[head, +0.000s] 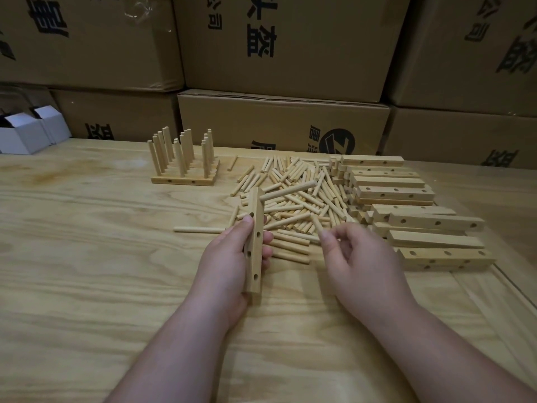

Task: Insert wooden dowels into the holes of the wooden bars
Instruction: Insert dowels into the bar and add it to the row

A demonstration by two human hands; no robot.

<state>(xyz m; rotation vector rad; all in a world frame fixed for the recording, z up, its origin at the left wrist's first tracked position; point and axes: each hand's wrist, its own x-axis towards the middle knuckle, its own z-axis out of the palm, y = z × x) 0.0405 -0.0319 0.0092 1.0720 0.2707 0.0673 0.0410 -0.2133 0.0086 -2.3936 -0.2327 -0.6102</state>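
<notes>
Both forearms reach in over the table (87, 257). Her left hand (229, 263) grips a wooden bar (255, 245) upright, one dowel (287, 191) already seated in its top hole and the lower holes bare. Her right hand (360, 257) pinches a fresh dowel (316, 225) over the loose dowel pile (299, 199). Beyond stand finished bars (186, 167) bristling with pegs; many drilled blanks (406, 199) wait at right, so most of the work looks undone.

Upside-down black Chinese characters, including 公司, on stacked cardboard boxes (284, 45); round logo on one.
</notes>
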